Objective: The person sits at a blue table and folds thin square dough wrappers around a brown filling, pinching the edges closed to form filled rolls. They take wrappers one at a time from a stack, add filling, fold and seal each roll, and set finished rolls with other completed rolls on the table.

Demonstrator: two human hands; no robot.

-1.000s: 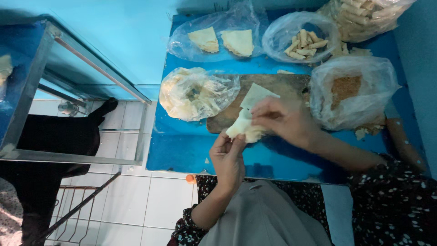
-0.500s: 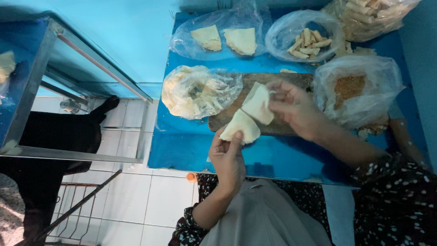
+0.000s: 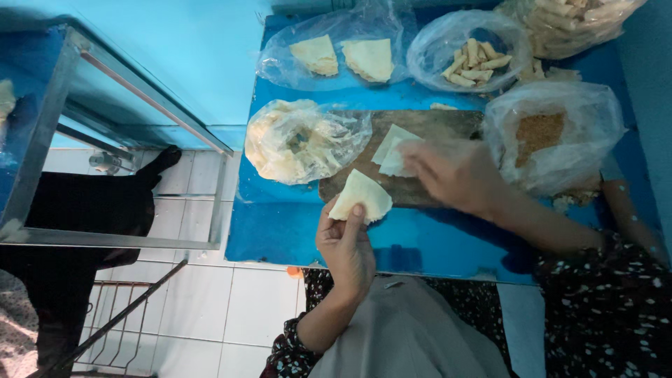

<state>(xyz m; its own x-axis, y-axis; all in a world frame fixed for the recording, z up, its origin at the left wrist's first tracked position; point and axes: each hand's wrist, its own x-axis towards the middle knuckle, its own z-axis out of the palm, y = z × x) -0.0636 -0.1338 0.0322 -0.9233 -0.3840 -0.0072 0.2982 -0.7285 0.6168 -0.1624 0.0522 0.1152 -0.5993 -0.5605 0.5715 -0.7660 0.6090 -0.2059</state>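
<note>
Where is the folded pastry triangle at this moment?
In the head view, the folded pastry triangle is pinched in the left hand at the wooden board's near edge, left of the right hand.

Pale cream pastry triangle (image 3: 361,197) over a glossy blue table (image 3: 434,241) (dark sleeves (image 3: 602,308) dotted white), brown wooden board (image 3: 420,126).

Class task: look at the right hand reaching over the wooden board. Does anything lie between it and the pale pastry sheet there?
Nothing visible does. The right hand is already at the pastry sheet on the wooden board; its fingertips are blurred, so contact is uncertain.
</note>
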